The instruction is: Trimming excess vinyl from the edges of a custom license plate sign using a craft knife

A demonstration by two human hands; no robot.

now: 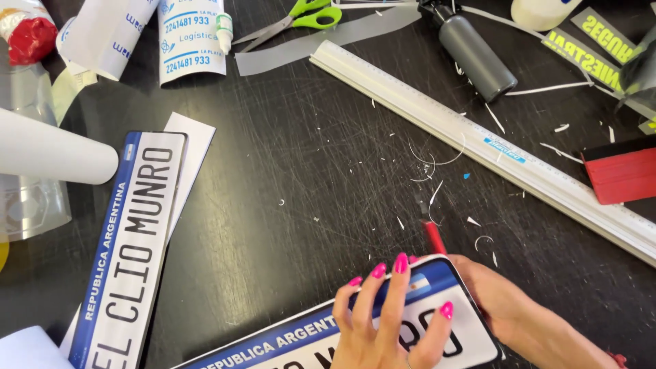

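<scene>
**A:** So we had the plate sticker [383,328] lying flat on the black table [287,205], right under our left hand [386,321]. Fingers spread out and pressing down on it, not gripping anything.

**B:** Yep, and our right hand [509,311] was tucked against the sticker's rounded corner, closed around a red knife [433,238] whose tip poked out just past the fingertips. Looked like a thin, bendy sheet to us, super light, glossy, so probably slippery and easy to crease.

**A:** Agreed. We figured flat palm pressure in the middle was safer than pinching an edge; lifting would've wanted two hands at the short ends.

**B:** The second sticker [130,253] sat well off to the left of our left hand, and the long ruler [478,137] lay beyond our right.
</scene>
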